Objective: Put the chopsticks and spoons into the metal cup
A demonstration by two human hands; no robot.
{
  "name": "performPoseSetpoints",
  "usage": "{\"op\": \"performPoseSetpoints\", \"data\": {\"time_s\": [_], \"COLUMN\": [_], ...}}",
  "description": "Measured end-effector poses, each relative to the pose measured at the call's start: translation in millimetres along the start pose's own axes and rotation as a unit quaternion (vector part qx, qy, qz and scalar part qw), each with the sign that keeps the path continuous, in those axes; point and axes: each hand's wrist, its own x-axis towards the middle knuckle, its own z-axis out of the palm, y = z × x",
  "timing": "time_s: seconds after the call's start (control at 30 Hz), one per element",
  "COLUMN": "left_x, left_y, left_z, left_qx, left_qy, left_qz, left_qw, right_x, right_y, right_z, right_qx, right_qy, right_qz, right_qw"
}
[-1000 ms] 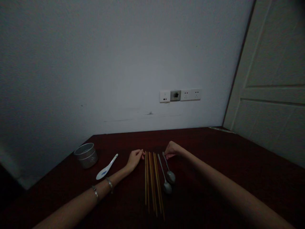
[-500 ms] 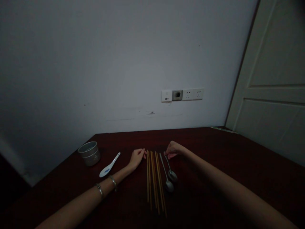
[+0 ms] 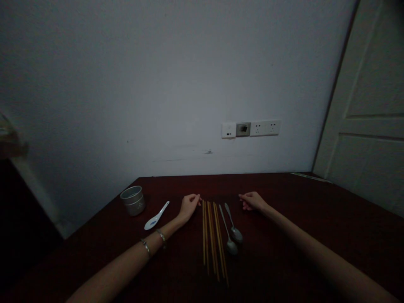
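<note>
Several thin wooden chopsticks (image 3: 211, 237) lie side by side on the dark red table, pointing away from me. My left hand (image 3: 190, 206) rests at their far ends, fingers curled, fingertips close to the leftmost stick; I cannot tell whether they touch it. To the right of the chopsticks lie two metal spoons, a long-handled one (image 3: 231, 247) and another (image 3: 236, 235), bowls towards me. My right hand (image 3: 253, 202) is right of the spoon handles, apart from them, with loosely bent fingers and nothing in it. A white ceramic spoon (image 3: 154, 221) lies left of my left hand.
A grey metal cup (image 3: 134, 202) stands upright at the table's left side. The table (image 3: 271, 261) meets a pale wall at the back, with sockets (image 3: 265, 128) above it. A flat strip (image 3: 311, 177) lies at the far right edge, near a door (image 3: 372, 151).
My right hand has let go of the right metal spoon's handle and moved away to the right. My left hand stays by the chopsticks' far ends. The view has shifted slightly left.
</note>
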Motion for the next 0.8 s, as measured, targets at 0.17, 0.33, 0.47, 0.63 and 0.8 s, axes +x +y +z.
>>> {"op": "performPoseSetpoints", "data": {"time_s": [0.17, 0.33, 0.47, 0.63, 0.8], "left_x": [26, 36, 25, 6, -4], "left_y": [12, 0, -16, -28, -39], "left_z": [-38.3, -97.7, -132.3, -151.4, -156.0], "left_qx": [0.067, 0.246, 0.336, 0.285, 0.182], "left_qy": [-0.031, -0.06, -0.085, -0.111, -0.15], "left_qz": [0.028, -0.003, -0.036, -0.1, -0.161], "left_qw": [0.997, 0.967, 0.937, 0.947, 0.958], "right_x": [-6, -5, -6, -6, -5], "right_y": [8, 20, 29, 32, 34], "right_z": [-3, -2, -2, -4, -5], "right_qx": [0.006, -0.019, -0.019, -0.028, -0.051], "right_qy": [0.002, 0.01, 0.019, 0.016, 0.019], "right_qz": [-0.045, -0.121, -0.164, -0.167, -0.175], "right_qw": [0.999, 0.992, 0.986, 0.985, 0.983]}}
